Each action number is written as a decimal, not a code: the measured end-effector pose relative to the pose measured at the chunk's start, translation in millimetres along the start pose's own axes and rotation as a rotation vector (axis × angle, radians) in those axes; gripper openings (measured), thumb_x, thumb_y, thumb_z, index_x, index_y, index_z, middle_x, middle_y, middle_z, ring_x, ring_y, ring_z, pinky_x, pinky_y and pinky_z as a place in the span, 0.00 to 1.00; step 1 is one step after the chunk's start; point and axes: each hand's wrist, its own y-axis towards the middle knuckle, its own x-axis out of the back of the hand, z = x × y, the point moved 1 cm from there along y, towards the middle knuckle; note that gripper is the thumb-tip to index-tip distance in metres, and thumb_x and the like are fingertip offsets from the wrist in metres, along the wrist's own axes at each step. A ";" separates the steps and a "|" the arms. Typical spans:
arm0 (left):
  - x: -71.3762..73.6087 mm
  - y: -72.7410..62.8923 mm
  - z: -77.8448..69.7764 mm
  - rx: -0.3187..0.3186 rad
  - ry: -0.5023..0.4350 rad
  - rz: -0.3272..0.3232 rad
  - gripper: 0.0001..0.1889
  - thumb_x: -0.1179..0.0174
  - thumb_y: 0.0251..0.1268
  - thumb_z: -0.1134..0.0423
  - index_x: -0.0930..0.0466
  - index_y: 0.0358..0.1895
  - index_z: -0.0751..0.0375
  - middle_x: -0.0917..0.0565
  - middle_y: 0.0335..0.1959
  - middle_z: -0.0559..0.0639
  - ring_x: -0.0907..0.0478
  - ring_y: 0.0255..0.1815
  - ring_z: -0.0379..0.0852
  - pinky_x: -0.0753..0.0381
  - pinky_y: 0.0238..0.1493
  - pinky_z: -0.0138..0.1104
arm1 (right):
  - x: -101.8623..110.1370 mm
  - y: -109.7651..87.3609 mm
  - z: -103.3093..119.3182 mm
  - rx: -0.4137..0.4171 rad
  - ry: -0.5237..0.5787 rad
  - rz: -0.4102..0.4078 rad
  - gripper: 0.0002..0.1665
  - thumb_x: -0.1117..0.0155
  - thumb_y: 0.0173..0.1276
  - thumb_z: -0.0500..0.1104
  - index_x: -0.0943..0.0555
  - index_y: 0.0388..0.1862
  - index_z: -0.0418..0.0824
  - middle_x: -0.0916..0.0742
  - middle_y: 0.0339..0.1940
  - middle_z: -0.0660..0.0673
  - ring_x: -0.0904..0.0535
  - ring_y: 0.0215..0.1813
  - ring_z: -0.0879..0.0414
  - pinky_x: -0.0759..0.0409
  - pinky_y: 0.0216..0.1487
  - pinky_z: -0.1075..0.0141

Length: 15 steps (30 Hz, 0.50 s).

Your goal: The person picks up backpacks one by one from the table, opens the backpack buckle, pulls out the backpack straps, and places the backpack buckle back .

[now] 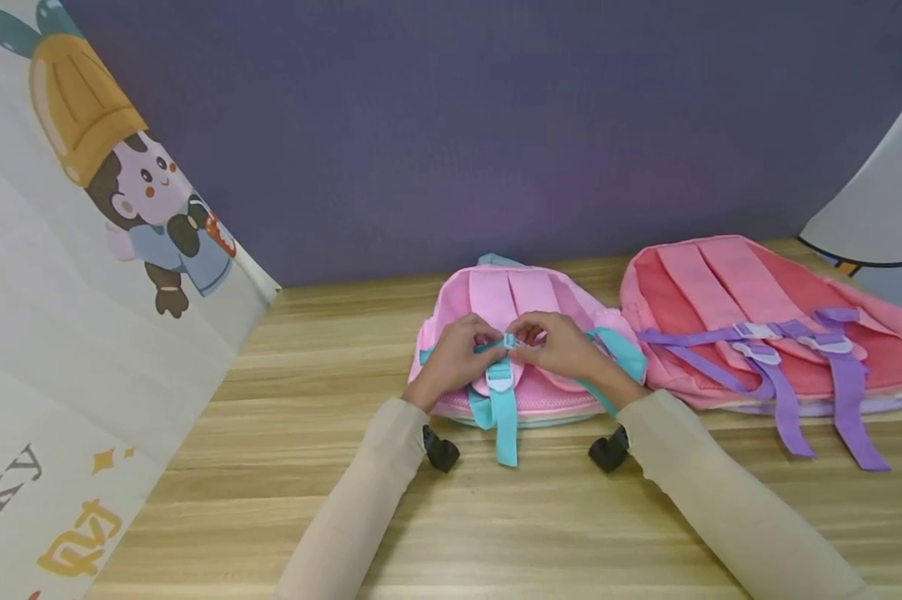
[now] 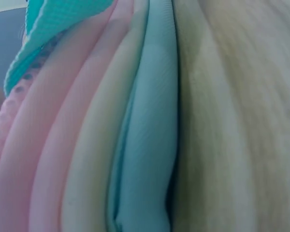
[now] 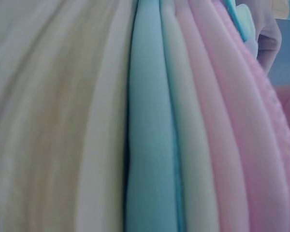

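A small pink backpack [image 1: 563, 292] lies on the table with its shoulder straps facing up. Over its middle, my left hand [image 1: 458, 358] pinches a teal strap between thumb and fingers. My right hand [image 1: 559, 346] comes from the other side and pinches the small pale buckle [image 1: 509, 340] on that strap. The fingertips of both hands nearly meet at the buckle. Just below, a white slider [image 1: 499, 377] carries a teal strap end [image 1: 507, 425] that hangs over the bag's front edge. In the wrist views, the bag's layered side [image 2: 150, 135] fills the middle.
A larger coral backpack [image 1: 751, 300] with purple straps [image 1: 784, 408] lies against the pink one on the right. Both rest on a wood-grain table [image 1: 308, 400]. A dark panel [image 1: 421, 142] stands behind, and a printed white sheet [image 1: 61, 292] is at the left.
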 end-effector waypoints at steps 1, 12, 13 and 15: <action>-0.1 0.2 0.0 -0.005 0.001 -0.002 0.13 0.34 0.59 0.64 0.16 0.44 0.68 0.19 0.39 0.55 0.24 0.40 0.46 0.23 0.44 0.33 | 0.0 0.1 -0.1 0.004 -0.005 -0.001 0.12 0.31 0.57 0.35 0.18 0.41 0.36 0.17 0.32 0.44 0.23 0.39 0.53 0.23 0.47 0.59; 6.8 0.5 -2.5 0.009 0.050 0.059 0.13 0.34 0.59 0.63 0.16 0.45 0.66 0.20 0.40 0.55 0.23 0.42 0.47 0.23 0.47 0.36 | -1.1 0.5 -2.1 0.012 -0.013 0.003 0.12 0.32 0.57 0.35 0.19 0.41 0.36 0.17 0.33 0.44 0.23 0.38 0.53 0.23 0.47 0.58; 7.2 0.6 -2.3 0.009 0.053 0.061 0.13 0.34 0.58 0.63 0.16 0.44 0.66 0.20 0.40 0.55 0.23 0.42 0.47 0.23 0.47 0.36 | -1.1 0.5 -2.2 0.012 -0.013 0.003 0.12 0.32 0.57 0.35 0.19 0.41 0.36 0.17 0.33 0.44 0.23 0.38 0.53 0.23 0.47 0.58; 7.6 0.7 -1.9 0.010 0.056 0.065 0.13 0.34 0.58 0.63 0.16 0.44 0.66 0.19 0.39 0.55 0.23 0.42 0.47 0.23 0.47 0.36 | -1.0 0.3 -2.3 0.012 -0.013 0.004 0.12 0.32 0.57 0.35 0.19 0.41 0.36 0.17 0.33 0.44 0.23 0.39 0.53 0.23 0.47 0.58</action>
